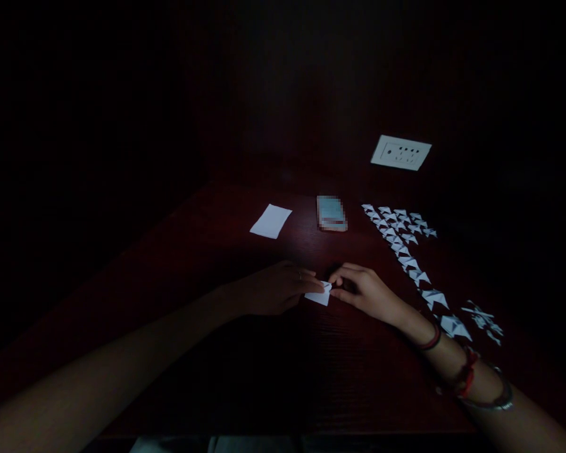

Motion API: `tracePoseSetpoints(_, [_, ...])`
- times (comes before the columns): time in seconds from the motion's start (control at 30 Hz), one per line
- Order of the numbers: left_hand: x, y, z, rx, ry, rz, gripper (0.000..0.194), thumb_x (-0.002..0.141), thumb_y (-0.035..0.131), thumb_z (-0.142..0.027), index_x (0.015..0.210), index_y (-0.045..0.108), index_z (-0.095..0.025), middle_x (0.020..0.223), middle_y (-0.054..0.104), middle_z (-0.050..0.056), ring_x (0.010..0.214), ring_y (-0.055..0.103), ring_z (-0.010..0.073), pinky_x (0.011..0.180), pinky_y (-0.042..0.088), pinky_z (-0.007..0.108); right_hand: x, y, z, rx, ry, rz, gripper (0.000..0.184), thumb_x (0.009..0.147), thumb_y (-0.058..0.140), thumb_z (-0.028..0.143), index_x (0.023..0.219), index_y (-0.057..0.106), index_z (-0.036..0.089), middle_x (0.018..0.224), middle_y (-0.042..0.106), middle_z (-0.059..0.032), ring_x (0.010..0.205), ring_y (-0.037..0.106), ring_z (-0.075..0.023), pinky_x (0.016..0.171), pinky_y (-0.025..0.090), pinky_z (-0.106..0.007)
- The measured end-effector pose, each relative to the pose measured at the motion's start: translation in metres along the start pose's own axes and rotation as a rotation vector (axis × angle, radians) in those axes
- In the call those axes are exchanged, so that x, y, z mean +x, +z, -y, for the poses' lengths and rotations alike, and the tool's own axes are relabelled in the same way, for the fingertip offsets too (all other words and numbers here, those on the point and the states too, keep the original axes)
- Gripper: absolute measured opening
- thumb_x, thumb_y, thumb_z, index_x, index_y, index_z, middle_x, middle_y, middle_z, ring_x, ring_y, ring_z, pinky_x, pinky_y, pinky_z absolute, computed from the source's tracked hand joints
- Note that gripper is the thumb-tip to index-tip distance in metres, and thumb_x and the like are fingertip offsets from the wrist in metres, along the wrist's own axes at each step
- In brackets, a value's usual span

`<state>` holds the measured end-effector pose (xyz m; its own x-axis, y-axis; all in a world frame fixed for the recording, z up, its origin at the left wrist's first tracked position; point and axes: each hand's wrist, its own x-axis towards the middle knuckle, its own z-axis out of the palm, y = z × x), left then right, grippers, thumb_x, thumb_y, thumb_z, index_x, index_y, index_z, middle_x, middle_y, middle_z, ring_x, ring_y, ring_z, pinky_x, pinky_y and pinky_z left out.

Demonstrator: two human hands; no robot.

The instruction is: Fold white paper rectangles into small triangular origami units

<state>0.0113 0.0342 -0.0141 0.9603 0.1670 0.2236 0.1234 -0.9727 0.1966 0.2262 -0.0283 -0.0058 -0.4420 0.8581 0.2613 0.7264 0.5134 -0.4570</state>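
Paper (317, 298), a small white piece, lies on the dark red table (170, 270) under the fingertips of the left hand (283, 288), whose fingers lie close together. At its right edge, the right hand (363, 290) has thumb and forefinger slightly apart; whether they grip it, I cannot tell. Beyond the fingers are a white sheet (271, 221) and a blurred rectangular object (331, 212); folded pieces (407, 262) stand in rows to their right.

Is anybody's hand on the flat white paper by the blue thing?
No, the flat white paper lies on the table beyond the left hand and right hand.
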Motion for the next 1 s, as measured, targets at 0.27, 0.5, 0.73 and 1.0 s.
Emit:
tracePoseSetpoints(0.27, [0.0, 0.001, 0.003, 0.011, 0.018, 0.003, 0.051, 0.073, 0.043, -0.006, 0.119, 0.036, -0.026, 0.122, 0.042, 0.001, 0.114, 0.034, 0.0171, 0.092, 0.027, 0.035, 0.002, 0.003, 0.002, 0.048, 0.035, 0.007, 0.005, 0.074, 0.053, 0.019, 0.074, 0.056, 0.015, 0.069, 0.052, -0.0005, 0.064, 0.048, -0.0097, 0.06, 0.039, -0.021])
tracePoseSetpoints(0.5, [0.002, -0.002, -0.001, -0.03, 0.018, 0.007, 0.053, 0.072, 0.041, -0.003, 0.119, 0.037, -0.027, 0.121, 0.044, 0.0, 0.113, 0.035, 0.0152, 0.092, 0.027, 0.034, 0.003, 0.006, 0.001, 0.046, 0.022, -0.024, 0.005, 0.073, 0.051, 0.015, 0.071, 0.056, 0.015, 0.067, 0.051, 0.0003, 0.061, 0.048, -0.0084, 0.056, 0.038, -0.02])
tracePoseSetpoints(0.73, [0.0, 0.0, -0.001, -0.042, 0.014, -0.017, 0.049, 0.074, 0.04, -0.004, 0.117, 0.039, -0.027, 0.119, 0.046, -0.001, 0.113, 0.036, 0.0144, 0.093, 0.027, 0.034, -0.001, -0.001, -0.003, -0.105, -0.188, 0.085, 0.017, 0.08, 0.042, 0.015, 0.083, 0.059, 0.017, 0.076, 0.051, -0.003, 0.068, 0.049, -0.0102, 0.062, 0.039, -0.021])
tracePoseSetpoints(1.0, [-0.001, -0.001, -0.003, -0.038, 0.007, -0.029, 0.046, 0.074, 0.04, -0.004, 0.115, 0.041, -0.024, 0.118, 0.046, 0.0, 0.112, 0.037, 0.0139, 0.092, 0.029, 0.033, -0.004, -0.006, -0.004, -0.355, -0.301, 0.148, 0.023, 0.082, 0.037, 0.018, 0.092, 0.058, 0.019, 0.079, 0.052, -0.0036, 0.067, 0.049, -0.0108, 0.061, 0.038, -0.023])
